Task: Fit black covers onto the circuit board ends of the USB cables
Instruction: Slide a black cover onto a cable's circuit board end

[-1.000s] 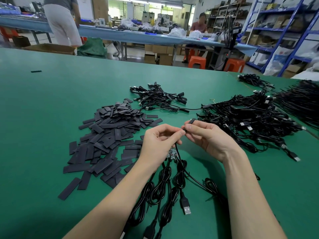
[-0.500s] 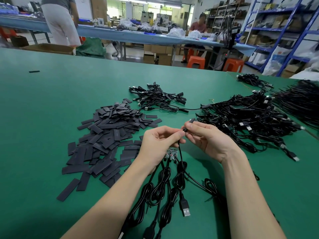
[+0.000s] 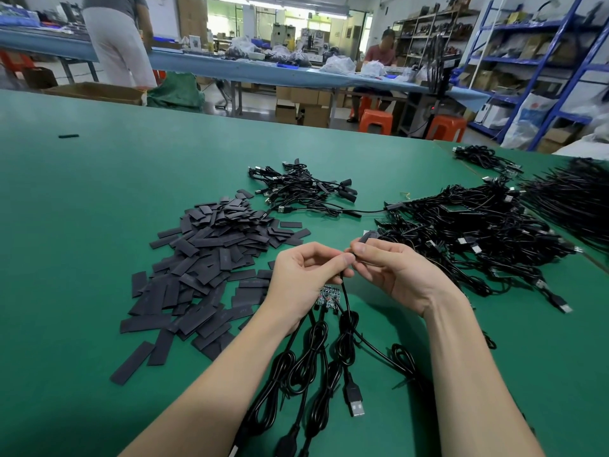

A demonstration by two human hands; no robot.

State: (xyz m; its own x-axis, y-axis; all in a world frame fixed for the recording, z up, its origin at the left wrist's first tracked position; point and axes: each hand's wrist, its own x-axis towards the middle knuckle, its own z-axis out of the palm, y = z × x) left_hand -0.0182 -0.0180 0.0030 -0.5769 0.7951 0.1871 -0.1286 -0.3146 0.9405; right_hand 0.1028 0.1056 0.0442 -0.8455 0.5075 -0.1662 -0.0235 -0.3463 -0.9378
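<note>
Item: black cover [image 3: 368,237], pinched in my right hand [image 3: 392,275], centre of the green table [image 3: 99,225].
My left hand [image 3: 304,278] pinches the USB cable [image 3: 346,301] at its neck; board end hidden by fingertips.
Bare circuit boards [image 3: 327,296] lie under my left palm.
Spare covers [image 3: 211,258]: heap, left.
Risks, as I judge: cover catching on board corners, board slipping back, cable loops snagging neighbours.

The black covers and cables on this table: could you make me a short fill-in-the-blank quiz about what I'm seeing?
1. The table surface is ____.
2. The loose black covers lie on the person's ____ side.
3. The left hand and right hand work on one cover ____ the table.
4. The stools are ____.

Answers: green; left; above; orange
</note>
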